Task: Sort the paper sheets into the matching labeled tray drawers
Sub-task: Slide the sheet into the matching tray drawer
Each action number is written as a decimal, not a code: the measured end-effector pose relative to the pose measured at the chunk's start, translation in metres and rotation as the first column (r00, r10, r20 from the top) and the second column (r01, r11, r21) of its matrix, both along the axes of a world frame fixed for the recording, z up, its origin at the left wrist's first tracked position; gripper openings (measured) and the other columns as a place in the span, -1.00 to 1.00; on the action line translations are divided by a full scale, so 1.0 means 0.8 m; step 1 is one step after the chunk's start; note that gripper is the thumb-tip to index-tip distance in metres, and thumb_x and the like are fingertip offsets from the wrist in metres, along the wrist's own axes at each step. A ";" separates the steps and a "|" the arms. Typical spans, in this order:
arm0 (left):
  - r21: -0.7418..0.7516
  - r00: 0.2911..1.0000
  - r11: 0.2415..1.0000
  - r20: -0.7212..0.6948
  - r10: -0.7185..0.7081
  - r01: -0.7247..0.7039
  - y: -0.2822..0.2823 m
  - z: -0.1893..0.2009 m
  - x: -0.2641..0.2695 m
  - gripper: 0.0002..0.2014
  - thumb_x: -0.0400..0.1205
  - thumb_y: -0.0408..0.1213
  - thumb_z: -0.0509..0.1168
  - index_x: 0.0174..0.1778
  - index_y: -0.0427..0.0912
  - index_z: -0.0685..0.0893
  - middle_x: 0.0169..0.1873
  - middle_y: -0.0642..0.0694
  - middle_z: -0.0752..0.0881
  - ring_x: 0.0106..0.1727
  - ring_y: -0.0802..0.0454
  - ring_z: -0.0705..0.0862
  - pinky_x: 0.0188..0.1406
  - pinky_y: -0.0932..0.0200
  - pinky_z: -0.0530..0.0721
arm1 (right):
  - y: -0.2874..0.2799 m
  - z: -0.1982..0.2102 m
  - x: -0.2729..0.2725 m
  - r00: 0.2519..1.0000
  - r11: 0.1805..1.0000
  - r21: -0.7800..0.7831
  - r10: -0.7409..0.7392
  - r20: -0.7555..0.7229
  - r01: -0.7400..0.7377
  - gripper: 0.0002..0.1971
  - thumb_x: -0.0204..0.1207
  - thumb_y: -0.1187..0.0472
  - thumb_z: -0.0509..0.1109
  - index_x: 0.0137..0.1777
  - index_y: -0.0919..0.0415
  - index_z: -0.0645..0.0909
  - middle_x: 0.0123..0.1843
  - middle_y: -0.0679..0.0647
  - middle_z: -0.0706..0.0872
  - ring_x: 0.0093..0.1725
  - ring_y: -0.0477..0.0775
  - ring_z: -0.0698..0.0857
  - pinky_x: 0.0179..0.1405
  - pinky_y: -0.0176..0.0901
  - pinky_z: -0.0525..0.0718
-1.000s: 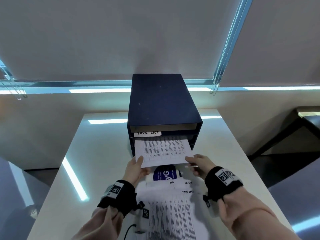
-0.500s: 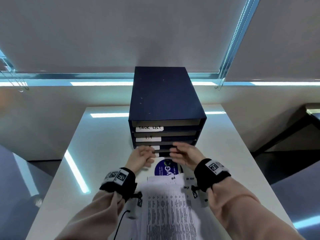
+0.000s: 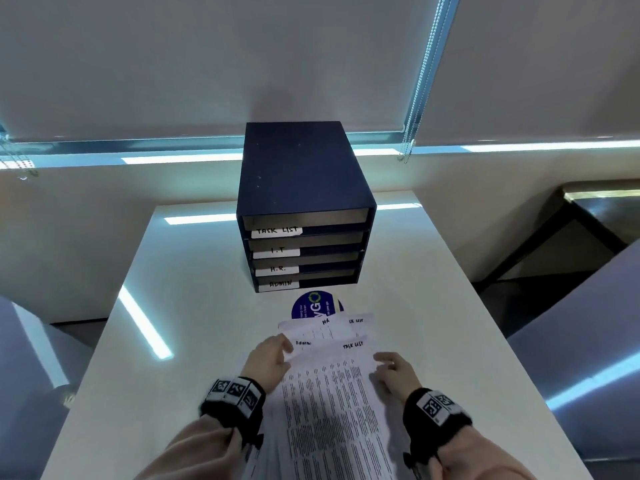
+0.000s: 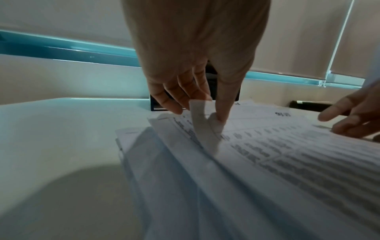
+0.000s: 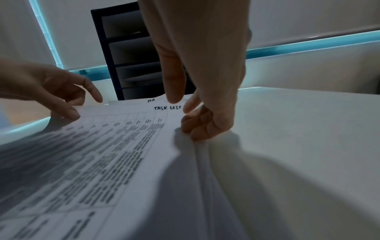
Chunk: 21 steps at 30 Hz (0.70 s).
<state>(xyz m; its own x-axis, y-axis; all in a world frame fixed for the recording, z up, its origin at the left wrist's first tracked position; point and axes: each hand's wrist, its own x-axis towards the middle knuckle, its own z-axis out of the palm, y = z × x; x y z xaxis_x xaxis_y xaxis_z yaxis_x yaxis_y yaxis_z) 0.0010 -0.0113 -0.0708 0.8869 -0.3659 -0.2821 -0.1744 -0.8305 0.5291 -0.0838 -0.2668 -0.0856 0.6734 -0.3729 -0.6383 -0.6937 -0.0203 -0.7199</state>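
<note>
A dark blue drawer unit (image 3: 304, 188) stands at the far middle of the white table (image 3: 180, 341). Its slots are labelled TASK LIST (image 3: 277, 231), I.T, H.R. and ADMIN from top to bottom. A fanned stack of printed sheets (image 3: 329, 403) lies close in front of me. The top sheet (image 5: 115, 146) is marked TASK LIST. My left hand (image 3: 282, 348) (image 4: 205, 110) pinches that sheet's near-left corner, which curls up between thumb and fingers. My right hand (image 3: 382, 363) (image 5: 185, 113) has its fingers curled at the sheet's right edge, with the thumb above the paper.
A round blue sticker (image 3: 313, 304) lies on the table between the stack and the drawer unit. Bead cords (image 3: 412, 109) hang from the roller blinds behind. A dark bench (image 3: 588, 216) stands to the right, beyond the table's edge.
A second ago both hands were sliding a sheet into the drawer unit. They then left its front and came back to the stack, where they now hold the top sheet's edges.
</note>
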 end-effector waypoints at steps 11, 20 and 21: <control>-0.761 0.861 0.436 -0.504 0.069 -0.480 0.022 0.104 0.013 -0.64 0.48 -0.09 0.47 0.07 -0.23 0.63 -0.08 -0.29 0.78 -0.06 -0.20 0.76 0.06 -0.13 0.71 | 0.004 0.074 -0.015 0.975 0.910 0.358 0.166 0.147 -0.209 -0.68 0.48 0.35 0.47 0.23 0.38 0.67 0.13 0.26 0.80 -0.02 0.10 0.82 -0.15 -0.23 0.71; -0.665 0.722 0.339 -0.689 0.066 -0.665 0.020 0.143 0.053 -0.67 0.77 -0.30 0.00 0.31 -0.29 0.59 0.16 -0.37 0.69 0.09 -0.18 0.70 0.12 -0.03 0.67 | 0.011 0.102 -0.028 0.950 0.869 0.459 0.037 0.311 -0.184 -0.74 0.57 0.45 0.29 0.23 0.34 0.62 0.13 0.35 0.78 0.03 0.31 0.79 -0.02 0.07 0.76; -0.657 0.718 0.347 -0.691 0.076 -0.669 0.020 0.143 0.053 -0.67 0.78 -0.30 -0.01 0.31 -0.30 0.58 0.18 -0.38 0.68 0.12 -0.20 0.68 0.18 -0.06 0.62 | 0.011 0.104 -0.028 0.948 0.867 0.462 0.036 0.315 -0.187 -0.74 0.58 0.45 0.28 0.23 0.34 0.62 0.13 0.35 0.78 0.01 0.29 0.79 -0.06 0.05 0.77</control>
